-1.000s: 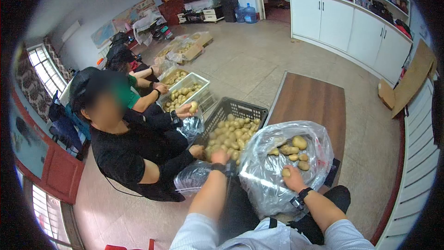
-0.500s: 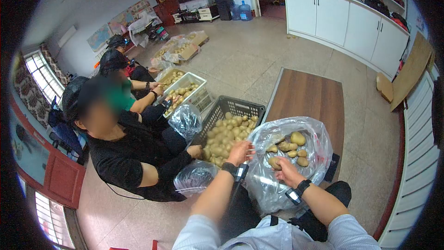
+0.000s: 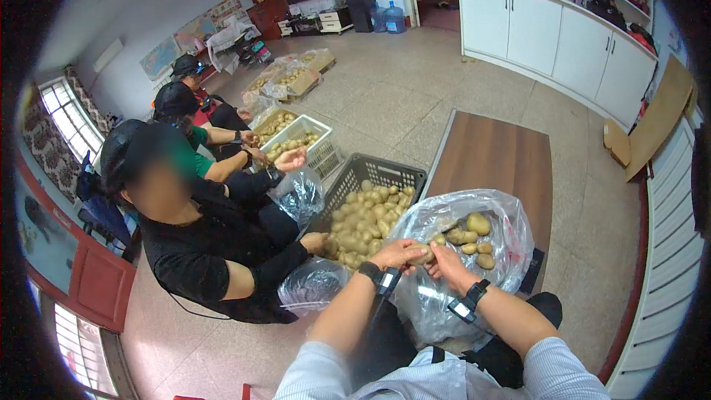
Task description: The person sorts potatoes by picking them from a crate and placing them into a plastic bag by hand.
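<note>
A potato (image 3: 421,255) is between my two hands, over the left edge of the clear plastic bag (image 3: 503,215). My left hand (image 3: 396,254) has its fingers around the potato's left side. My right hand (image 3: 449,265) grips it from the right. Inside the open bag lie several potatoes (image 3: 478,224) of mixed sizes. Left of the bag stands a dark crate (image 3: 385,168) holding a heap of potatoes (image 3: 366,215).
A person in black (image 3: 200,252) sits at the left, one hand at the dark crate. Other people sit beyond, by a white crate (image 3: 326,144) of potatoes. A brown board (image 3: 492,152) lies behind the bag. White cabinets (image 3: 533,30) line the back right.
My left hand first moved from the dark crate toward the bag. My right hand lifted a potato from the bag and brought it left, where both hands now meet on it.
</note>
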Demonstrator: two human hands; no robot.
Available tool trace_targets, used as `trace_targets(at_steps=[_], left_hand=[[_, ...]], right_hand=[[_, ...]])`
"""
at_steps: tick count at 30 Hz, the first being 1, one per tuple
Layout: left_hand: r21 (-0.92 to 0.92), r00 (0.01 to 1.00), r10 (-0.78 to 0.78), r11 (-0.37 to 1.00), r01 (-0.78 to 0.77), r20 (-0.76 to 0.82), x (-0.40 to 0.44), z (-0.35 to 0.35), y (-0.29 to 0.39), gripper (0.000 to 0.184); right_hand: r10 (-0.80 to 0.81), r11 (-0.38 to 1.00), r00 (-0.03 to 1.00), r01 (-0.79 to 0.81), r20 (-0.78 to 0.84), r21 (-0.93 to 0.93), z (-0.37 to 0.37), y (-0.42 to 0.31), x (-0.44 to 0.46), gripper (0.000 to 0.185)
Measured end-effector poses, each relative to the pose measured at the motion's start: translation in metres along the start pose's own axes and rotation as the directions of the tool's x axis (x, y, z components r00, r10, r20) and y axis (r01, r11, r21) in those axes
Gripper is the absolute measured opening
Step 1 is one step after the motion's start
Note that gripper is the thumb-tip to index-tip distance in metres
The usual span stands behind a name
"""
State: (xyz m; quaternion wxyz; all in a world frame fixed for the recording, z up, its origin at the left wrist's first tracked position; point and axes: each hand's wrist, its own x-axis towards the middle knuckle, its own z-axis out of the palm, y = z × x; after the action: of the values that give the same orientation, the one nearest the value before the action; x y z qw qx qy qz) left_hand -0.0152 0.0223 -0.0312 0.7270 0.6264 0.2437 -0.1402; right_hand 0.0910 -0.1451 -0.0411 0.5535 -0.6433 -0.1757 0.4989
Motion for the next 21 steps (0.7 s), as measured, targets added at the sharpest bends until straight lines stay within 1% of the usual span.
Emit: trace_targets(at_steps=[1,2,3,4,5,6,7,8,10,11,12,13,14,15,16,17,18,20,21], left_hand=[[-0.009,1.000,-0.007,1.000,0.007,-0.014,-0.004,0.003,0.005,0.039],[-0.019,0.999,-0.014,1.000,0.013,-0.029,-0.007,0.005,0.007,0.038],[-0.019,1.000,-0.012,1.000,0.012,-0.029,-0.006,0.003,0.005,0.038],[-0.103,0.999,0.010,0.995,-0.015,-0.048,-0.002,-0.001,-0.001,0.036],[-0.185,0.997,0.031,0.982,-0.043,-0.068,0.002,-0.005,-0.006,0.035],[-0.184,0.997,0.032,0.982,-0.044,-0.069,0.006,-0.010,-0.010,0.035],[-0.321,0.990,0.085,0.940,-0.119,-0.115,0.008,-0.016,-0.015,0.034],[-0.447,0.977,0.131,0.874,-0.193,-0.167,0.014,-0.025,-0.023,0.034],[-0.212,0.943,0.269,0.927,-0.309,-0.197,0.019,-0.042,-0.032,0.033],[-0.349,0.914,0.248,0.866,-0.357,-0.321,0.020,-0.046,-0.035,0.033],[-0.467,0.877,0.206,0.781,-0.415,-0.435,0.021,-0.051,-0.037,0.033],[-0.464,0.878,0.208,0.783,-0.414,-0.432,0.018,-0.052,-0.036,0.033],[-0.534,0.862,0.152,0.729,-0.428,-0.484,0.013,-0.052,-0.033,0.033],[-0.599,0.845,0.089,0.666,-0.444,-0.528,0.009,-0.052,-0.030,0.033],[-0.656,0.826,0.020,0.597,-0.462,-0.563,0.005,-0.053,-0.030,0.033],[-0.671,0.817,0.033,0.553,-0.495,-0.576,0.014,-0.061,-0.039,0.034],[-0.671,0.819,0.035,0.555,-0.492,-0.572,0.020,-0.069,-0.050,0.034],[-0.692,0.716,-0.202,0.523,-0.498,-0.668,0.005,-0.065,-0.040,0.033],[-0.660,0.742,-0.144,0.588,-0.468,-0.655,0.012,-0.079,-0.055,0.035]], right_hand=[[-0.051,0.995,0.996,0.044,-0.072,-0.092,-0.001,0.001,-0.002,0.041],[-0.050,0.995,0.996,0.043,-0.072,-0.094,-0.007,0.014,0.004,0.041],[-0.260,0.897,0.954,0.183,-0.145,-0.403,-0.021,0.037,0.019,0.037],[-0.471,0.688,0.870,0.261,-0.145,-0.677,-0.034,0.052,0.027,0.035],[-0.472,0.688,0.870,0.262,-0.144,-0.677,-0.043,0.053,0.021,0.035],[-0.560,0.521,0.813,0.199,-0.156,-0.830,-0.053,0.055,0.015,0.034],[-0.644,0.333,0.751,0.106,-0.144,-0.937,-0.059,0.053,0.008,0.036],[-0.645,0.334,0.750,0.106,-0.145,-0.937,-0.064,0.050,0.002,0.036],[-0.602,0.299,0.765,-0.047,-0.227,-0.953,-0.072,0.039,-0.011,0.041],[-0.566,0.316,0.792,-0.048,-0.229,-0.947,-0.073,0.033,-0.019,0.044],[-0.567,0.319,0.790,-0.049,-0.232,-0.946,-0.079,0.038,-0.017,0.044],[-0.611,0.288,0.765,-0.028,-0.206,-0.957,-0.086,0.047,-0.014,0.045],[-0.653,0.256,0.736,-0.008,-0.179,-0.967,-0.092,0.055,-0.009,0.047],[-0.654,0.258,0.734,-0.011,-0.183,-0.966,-0.097,0.063,-0.004,0.047],[-0.673,0.231,0.721,-0.004,-0.163,-0.973,-0.101,0.070,-0.001,0.047],[-0.691,0.202,0.709,0.000,-0.142,-0.979,-0.102,0.070,-0.001,0.048],[-0.691,0.204,0.707,-0.004,-0.147,-0.979,-0.103,0.071,-0.001,0.048],[-0.649,0.235,0.734,-0.054,-0.198,-0.971,-0.099,0.065,-0.006,0.045],[-0.651,0.234,0.733,-0.056,-0.199,-0.971,-0.100,0.066,-0.005,0.045]])
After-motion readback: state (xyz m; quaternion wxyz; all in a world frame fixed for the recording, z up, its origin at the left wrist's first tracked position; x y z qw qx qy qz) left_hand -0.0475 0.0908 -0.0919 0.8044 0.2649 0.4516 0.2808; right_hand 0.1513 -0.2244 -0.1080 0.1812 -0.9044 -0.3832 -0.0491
